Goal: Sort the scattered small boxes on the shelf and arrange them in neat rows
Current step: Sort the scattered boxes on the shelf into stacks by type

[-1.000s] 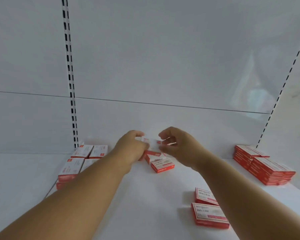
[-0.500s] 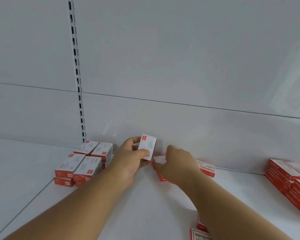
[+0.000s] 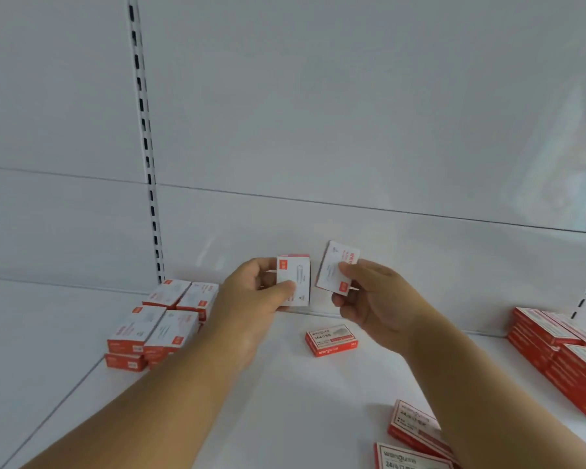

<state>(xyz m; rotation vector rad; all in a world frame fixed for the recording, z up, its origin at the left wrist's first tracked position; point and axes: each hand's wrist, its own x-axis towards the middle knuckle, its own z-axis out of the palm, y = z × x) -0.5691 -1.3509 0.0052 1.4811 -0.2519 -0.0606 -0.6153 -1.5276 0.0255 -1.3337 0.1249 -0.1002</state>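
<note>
My left hand (image 3: 251, 296) grips a small white-and-red box (image 3: 296, 277), held upright above the white shelf (image 3: 285, 401). Beside it, my right hand (image 3: 372, 299) pinches a second small box (image 3: 335, 269), tilted, just apart from the first. One red box (image 3: 331, 339) lies flat on the shelf below my right hand. At the left stands a stacked block of boxes (image 3: 159, 324) in tidy rows. Two more loose boxes (image 3: 411, 431) lie at the front right, partly hidden by my right forearm.
A stack of larger flat red boxes (image 3: 562, 353) fills the right end of the shelf. The white back panel (image 3: 318, 130) rises behind, with slotted uprights (image 3: 146, 147) at left and far right. Bare shelf lies between the left block and the lone box.
My right hand has lifted a box off the shelf and now holds it up beside the box in my left hand. A red box that lay under it is uncovered.
</note>
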